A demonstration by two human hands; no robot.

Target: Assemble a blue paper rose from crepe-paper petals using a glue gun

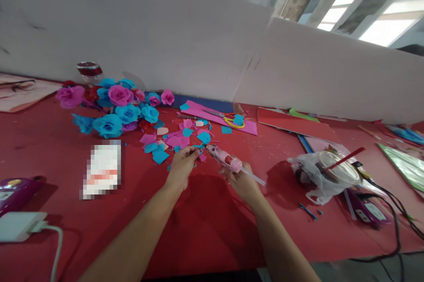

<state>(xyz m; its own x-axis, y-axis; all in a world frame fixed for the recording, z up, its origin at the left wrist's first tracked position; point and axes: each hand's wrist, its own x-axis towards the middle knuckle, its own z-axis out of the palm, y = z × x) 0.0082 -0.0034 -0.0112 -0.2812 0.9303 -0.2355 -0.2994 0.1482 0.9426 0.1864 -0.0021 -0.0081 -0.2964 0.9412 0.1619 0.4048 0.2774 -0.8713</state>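
My right hand [240, 178] is wrapped round a pink hot glue gun [225, 158], with a clear glue stick [255, 176] poking out of its back end. The gun's nozzle points left, close to the fingertips of my left hand [182, 162]. Between thumb and forefinger, that hand pinches a small blue paper piece [199, 146], partly hidden by the fingers. Just beyond both hands lie scattered blue and pink paper petals [175, 139]. Finished-looking blue, pink and red paper flowers [114, 109] are heaped at the back left.
Yellow-handled scissors [235, 123] lie on a pink paper strip [253, 129]. At right are a lidded cup [339, 168] in a plastic bag, cables and a purple device [367, 209]. A white charger [23, 226] is at left; a wall [149, 30] backs the red table [212, 229].
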